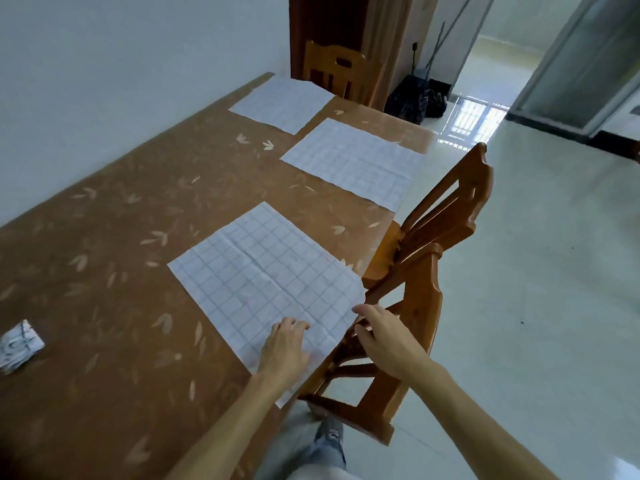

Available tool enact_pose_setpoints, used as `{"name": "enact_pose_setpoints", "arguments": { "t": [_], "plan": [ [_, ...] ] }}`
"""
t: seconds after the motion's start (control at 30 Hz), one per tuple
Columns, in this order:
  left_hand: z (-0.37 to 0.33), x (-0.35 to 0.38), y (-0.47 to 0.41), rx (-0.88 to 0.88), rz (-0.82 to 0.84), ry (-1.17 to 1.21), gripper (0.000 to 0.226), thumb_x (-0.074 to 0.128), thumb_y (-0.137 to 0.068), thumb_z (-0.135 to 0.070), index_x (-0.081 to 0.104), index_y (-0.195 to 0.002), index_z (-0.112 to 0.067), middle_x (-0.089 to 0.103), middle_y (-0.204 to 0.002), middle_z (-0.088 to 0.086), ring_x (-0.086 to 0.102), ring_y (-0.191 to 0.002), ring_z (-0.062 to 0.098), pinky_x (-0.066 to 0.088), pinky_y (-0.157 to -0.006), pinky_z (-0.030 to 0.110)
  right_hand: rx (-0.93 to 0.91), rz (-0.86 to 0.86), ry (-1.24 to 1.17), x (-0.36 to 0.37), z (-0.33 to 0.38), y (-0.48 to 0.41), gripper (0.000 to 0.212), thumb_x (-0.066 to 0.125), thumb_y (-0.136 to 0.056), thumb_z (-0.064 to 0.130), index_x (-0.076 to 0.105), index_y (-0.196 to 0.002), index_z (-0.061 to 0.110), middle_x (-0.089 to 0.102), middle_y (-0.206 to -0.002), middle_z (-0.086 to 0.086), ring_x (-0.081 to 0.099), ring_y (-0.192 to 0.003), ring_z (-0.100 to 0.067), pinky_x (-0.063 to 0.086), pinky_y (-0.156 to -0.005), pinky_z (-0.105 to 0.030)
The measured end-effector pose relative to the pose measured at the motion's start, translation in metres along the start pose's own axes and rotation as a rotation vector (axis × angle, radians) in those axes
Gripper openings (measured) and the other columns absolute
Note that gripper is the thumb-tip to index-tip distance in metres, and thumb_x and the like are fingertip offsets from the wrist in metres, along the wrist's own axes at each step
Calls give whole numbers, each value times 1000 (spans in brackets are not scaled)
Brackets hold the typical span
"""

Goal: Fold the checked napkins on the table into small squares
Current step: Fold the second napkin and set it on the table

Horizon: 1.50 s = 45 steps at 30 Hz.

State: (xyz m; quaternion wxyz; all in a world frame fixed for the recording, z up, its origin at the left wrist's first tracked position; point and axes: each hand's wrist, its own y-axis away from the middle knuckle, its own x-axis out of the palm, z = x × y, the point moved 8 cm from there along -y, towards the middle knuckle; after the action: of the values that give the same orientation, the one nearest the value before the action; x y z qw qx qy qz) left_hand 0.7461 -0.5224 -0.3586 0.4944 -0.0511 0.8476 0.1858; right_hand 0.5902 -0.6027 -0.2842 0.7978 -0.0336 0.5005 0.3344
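the nearest napkin [263, 271] lies spread flat at the near right part of the surface [121, 254], its near corner hanging a little over the edge. the left hand [284, 344] rests on the napkin's near portion, its fingers [298, 325] bent at the knuckles and close together, tips on the cloth, gripping nothing. the right hand [384, 337] is at the napkin's right corner, just off the surface edge; its thumb tip meets the cloth's rim while the other fingers curl below it, and i cannot tell whether they pinch the cloth.

farther along the same edge lies the middle napkin [349, 161], also flat, and beyond it the far napkin [280, 102] near the far end. the three are apart from one another. a small folded bundle [19, 344] of white cloth with blue marks sits well apart at the left.

a wooden chair [446, 216] stands pushed against the right edge, just beside the right hand. a second chair [332, 69] stands at the far end. below the arms a grey shoe [330, 434] shows on the pale tiled floor [536, 306].
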Motion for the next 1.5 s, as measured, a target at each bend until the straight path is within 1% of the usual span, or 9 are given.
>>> {"name": "enact_pose_setpoints", "arguments": {
  "t": [0.23,0.4,0.53,0.77,0.9,1.07,1.17,1.33,1.5],
  "plan": [
    [19,52,2,-195,173,-92,97,76,-80,-49,21,-154,-22,12,-163,10,16,-151,30,28,-119,45,-49,180,39,19,-14,-49,38,46,-104,23,46,-141,22,51,-144,-2,56,-126,-20,50,-103,-32],
    [20,65,12,-185,77,-181,75,60,-96,-22,18,-157,-22,1,-168,13,2,-155,30,13,-124,42,-122,291,126,39,-20,-74,39,50,-102,24,45,-141,23,53,-142,-3,58,-119,-20,51,-99,-34],
    [16,57,15,-223,-9,-20,35,57,-98,-14,57,-132,-20,26,-163,10,20,-152,26,27,-120,37,-182,384,187,53,-25,-86,45,55,-99,23,44,-142,23,52,-143,-4,60,-117,-21,53,-97,-34],
    [4,17,13,-406,-261,151,13,51,-100,-19,64,-103,-21,65,-107,-5,60,-100,13,45,-83,21,-415,483,341,52,-17,-97,70,67,-88,31,35,-149,24,41,-151,-3,39,-137,-24,34,-114,-40],
    [-23,-13,12,-474,-393,292,11,51,-102,-24,61,-107,-25,66,-105,-11,61,-97,4,53,-84,24,-525,382,360,34,-13,-112,83,68,-86,27,20,-154,18,23,-161,-5,16,-151,-26,14,-123,-39],
    [-54,-70,17,-524,-664,388,11,56,-100,-18,65,-106,-17,71,-101,-6,66,-94,7,55,-80,21,-642,105,225,-21,4,-142,47,67,-85,5,58,-130,12,60,-134,-7,50,-133,-30,32,-115,-43],
    [-68,-107,25,-530,-794,393,8,60,-98,-16,65,-104,-15,70,-98,-6,67,-92,9,49,-71,8,-713,101,110,-57,26,-149,45,69,-89,28,55,-131,17,57,-136,-3,49,-131,-26,32,-114,-46],
    [-96,-174,30,-456,-969,346,13,62,-96,-14,69,-103,-21,73,-91,-9,70,-87,7,50,-66,16,-957,47,14,-94,71,-127,89,59,-76,73,47,-140,12,57,-132,-2,50,-125,-22,31,-115,-47],
    [-131,-244,37,-372,-1125,286,16,65,-93,-12,71,-98,-26,72,-86,-18,68,-84,-1,55,-71,19,-992,-249,1,-144,109,-132,64,72,-73,25,54,-131,5,63,-120,-9,57,-117,-31,34,-112,-47]
  ]
}}
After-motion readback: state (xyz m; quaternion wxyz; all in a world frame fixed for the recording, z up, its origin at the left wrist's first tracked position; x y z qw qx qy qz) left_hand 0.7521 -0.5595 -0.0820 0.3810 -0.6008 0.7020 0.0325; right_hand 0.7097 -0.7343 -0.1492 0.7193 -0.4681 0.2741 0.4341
